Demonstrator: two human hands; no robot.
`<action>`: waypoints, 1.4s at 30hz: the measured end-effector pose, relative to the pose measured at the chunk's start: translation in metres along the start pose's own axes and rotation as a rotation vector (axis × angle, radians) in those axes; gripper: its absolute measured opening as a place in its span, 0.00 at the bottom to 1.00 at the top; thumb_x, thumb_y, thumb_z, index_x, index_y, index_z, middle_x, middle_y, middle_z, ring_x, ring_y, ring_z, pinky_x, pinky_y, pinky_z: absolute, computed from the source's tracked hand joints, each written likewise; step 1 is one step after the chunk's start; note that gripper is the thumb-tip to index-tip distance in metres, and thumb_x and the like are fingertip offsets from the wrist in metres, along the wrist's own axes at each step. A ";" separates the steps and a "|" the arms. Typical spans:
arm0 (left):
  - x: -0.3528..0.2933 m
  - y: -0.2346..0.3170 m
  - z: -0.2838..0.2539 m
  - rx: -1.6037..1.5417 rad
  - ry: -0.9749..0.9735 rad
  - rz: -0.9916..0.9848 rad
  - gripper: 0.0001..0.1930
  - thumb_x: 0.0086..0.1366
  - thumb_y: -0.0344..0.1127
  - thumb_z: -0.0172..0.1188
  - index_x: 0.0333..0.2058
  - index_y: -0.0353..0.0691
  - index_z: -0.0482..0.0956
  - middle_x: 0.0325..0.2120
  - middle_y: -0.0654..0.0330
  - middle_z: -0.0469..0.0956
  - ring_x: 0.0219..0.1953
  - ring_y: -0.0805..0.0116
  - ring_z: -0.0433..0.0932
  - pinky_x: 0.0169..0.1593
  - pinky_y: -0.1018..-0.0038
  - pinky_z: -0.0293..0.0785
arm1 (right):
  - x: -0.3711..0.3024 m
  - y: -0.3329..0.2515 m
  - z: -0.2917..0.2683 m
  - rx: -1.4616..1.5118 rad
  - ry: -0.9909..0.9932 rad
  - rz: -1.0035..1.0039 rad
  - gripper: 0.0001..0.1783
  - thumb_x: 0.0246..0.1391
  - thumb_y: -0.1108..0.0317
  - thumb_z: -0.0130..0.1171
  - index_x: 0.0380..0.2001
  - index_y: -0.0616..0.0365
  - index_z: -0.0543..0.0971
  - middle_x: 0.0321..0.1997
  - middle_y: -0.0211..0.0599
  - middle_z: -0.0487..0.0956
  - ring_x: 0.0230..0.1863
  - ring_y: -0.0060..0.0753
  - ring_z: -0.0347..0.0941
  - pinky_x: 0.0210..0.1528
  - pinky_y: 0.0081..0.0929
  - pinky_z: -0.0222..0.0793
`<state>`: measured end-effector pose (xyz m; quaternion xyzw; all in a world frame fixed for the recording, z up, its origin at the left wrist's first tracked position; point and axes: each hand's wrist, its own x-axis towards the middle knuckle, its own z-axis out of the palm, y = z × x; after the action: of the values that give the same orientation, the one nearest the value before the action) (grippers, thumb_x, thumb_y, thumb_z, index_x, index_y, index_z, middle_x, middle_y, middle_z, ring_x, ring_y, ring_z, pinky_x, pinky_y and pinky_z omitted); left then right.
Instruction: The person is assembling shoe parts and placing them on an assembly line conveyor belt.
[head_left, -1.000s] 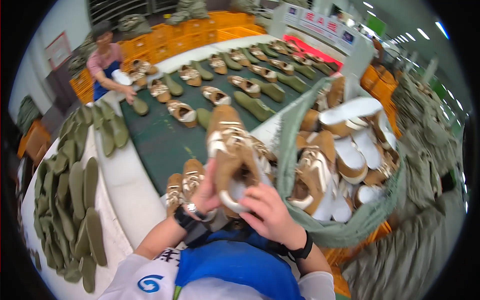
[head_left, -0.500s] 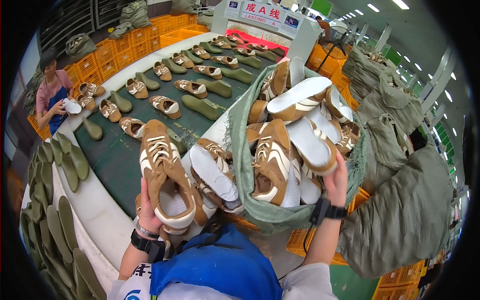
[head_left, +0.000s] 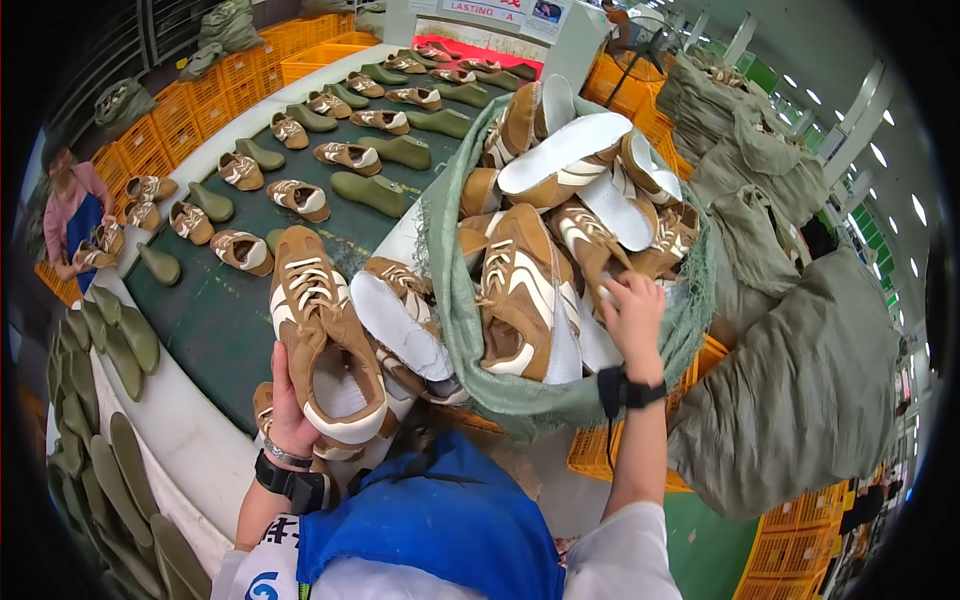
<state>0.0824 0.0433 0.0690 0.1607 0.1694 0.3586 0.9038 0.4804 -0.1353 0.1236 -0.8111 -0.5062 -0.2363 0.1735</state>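
Observation:
My left hand (head_left: 288, 400) is closed around the heel side of a brown and cream sneaker (head_left: 310, 305), held with its toe pointing away and its opening toward me. My right hand (head_left: 635, 315) reaches into an open green woven sack (head_left: 455, 335) piled with similar shoes. Its fingers are closed on the collar of another brown sneaker (head_left: 583, 238); the fingertips are partly hidden. Several shoes in the sack show white soles, such as one upturned sneaker (head_left: 565, 155) on top. Beside the sack, a shoe with a white sole (head_left: 395, 315) lies at the edge.
Rows of brown shoes and green shoe lasts (head_left: 370, 192) stand on a dark green conveyor (head_left: 290, 165). More lasts (head_left: 130, 465) are heaped at left. A co-worker (head_left: 75, 210) is at far left. Bulging grey-green sacks (head_left: 800, 390) and orange crates (head_left: 790, 550) line the right.
My right hand has moved from a white-soled shoe at the sack's right side to a sneaker's collar farther in. The left hand keeps its sneaker. The co-worker has lowered the held shoe.

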 end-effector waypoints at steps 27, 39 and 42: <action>-0.034 0.000 -0.002 0.040 -0.017 0.046 0.35 0.64 0.62 0.42 0.59 0.42 0.59 0.55 0.55 0.66 0.56 0.59 0.66 0.60 0.61 0.62 | 0.131 0.004 0.028 0.504 -0.710 -0.017 0.26 0.40 0.53 0.64 0.37 0.63 0.73 0.32 0.39 0.75 0.34 0.31 0.71 0.36 0.28 0.68; -0.043 0.014 -0.016 -0.021 -0.089 0.061 0.34 0.65 0.61 0.40 0.60 0.41 0.58 0.57 0.54 0.64 0.57 0.58 0.65 0.61 0.60 0.60 | 0.061 0.002 -0.083 0.990 -0.893 0.479 0.21 0.51 0.59 0.60 0.45 0.47 0.65 0.37 0.23 0.70 0.35 0.16 0.67 0.33 0.15 0.66; -0.042 0.012 -0.023 -0.069 -0.143 0.067 0.34 0.65 0.61 0.40 0.60 0.41 0.58 0.56 0.54 0.64 0.57 0.58 0.64 0.62 0.60 0.59 | 0.048 -0.003 -0.076 1.284 -0.853 0.554 0.19 0.51 0.62 0.60 0.45 0.47 0.65 0.39 0.25 0.72 0.35 0.17 0.69 0.34 0.17 0.68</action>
<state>0.0368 0.0257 0.0614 0.1600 0.0867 0.3819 0.9061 0.4803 -0.1384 0.2137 -0.6696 -0.3467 0.4799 0.4485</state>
